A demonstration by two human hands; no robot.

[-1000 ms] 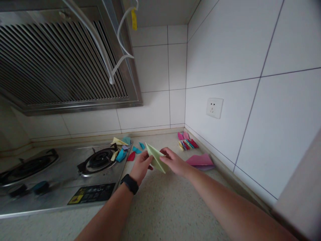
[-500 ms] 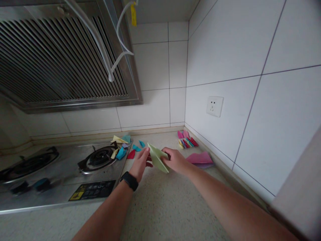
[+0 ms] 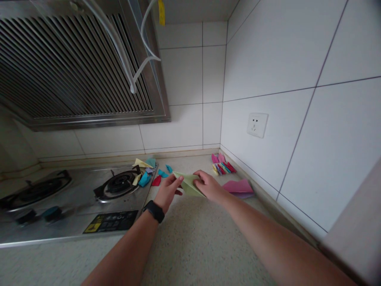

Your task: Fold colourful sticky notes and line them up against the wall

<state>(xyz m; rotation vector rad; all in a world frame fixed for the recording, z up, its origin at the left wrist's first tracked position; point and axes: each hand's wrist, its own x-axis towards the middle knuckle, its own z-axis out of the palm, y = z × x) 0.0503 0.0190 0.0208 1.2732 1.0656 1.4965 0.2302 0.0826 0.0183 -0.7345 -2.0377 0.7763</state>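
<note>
A folded sheet of pale green paper (image 3: 191,186) is held between my two hands above the counter. My left hand (image 3: 168,190), with a black watch on the wrist, pinches its left corner between thumb and fingers. On the right side my right hand (image 3: 208,186) grips the paper, its fingertips partly hidden behind the fold. Small folded pieces lie just beyond my left hand: a red paper piece (image 3: 156,181) and a blue paper piece (image 3: 162,173). Pink paper (image 3: 238,186) rests on the counter to the right of my right hand.
A gas stove (image 3: 74,206) fills the left, with several folded papers, among them a blue one (image 3: 145,179), by its right burner. Small coloured folded papers (image 3: 224,168) stand in a row in the back corner. The range hood (image 3: 89,71) hangs above the stove.
The green paper has tilted from standing steeply to lying flatter, its lower corner swinging right. My right hand has turned with it and shifted slightly up. The view has moved a little.
</note>
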